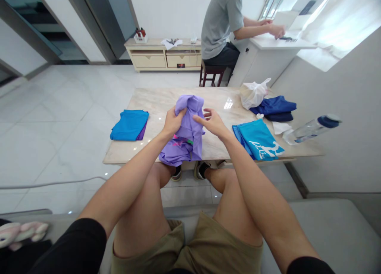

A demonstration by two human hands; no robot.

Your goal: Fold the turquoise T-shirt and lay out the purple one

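Observation:
A crumpled lavender T-shirt with a pink and green print hangs off the near edge of a marble table. My left hand grips its upper part. My right hand is open, fingers spread, right beside the shirt's right side and holding nothing. To the left lies a folded bright blue garment with a purple layer under it. To the right lies a folded teal shirt with a white print.
A navy garment, a white plastic bag, a white cloth and a water bottle lie at the table's right. Beyond, a person sits working at a white desk. A low cabinet stands against the far wall.

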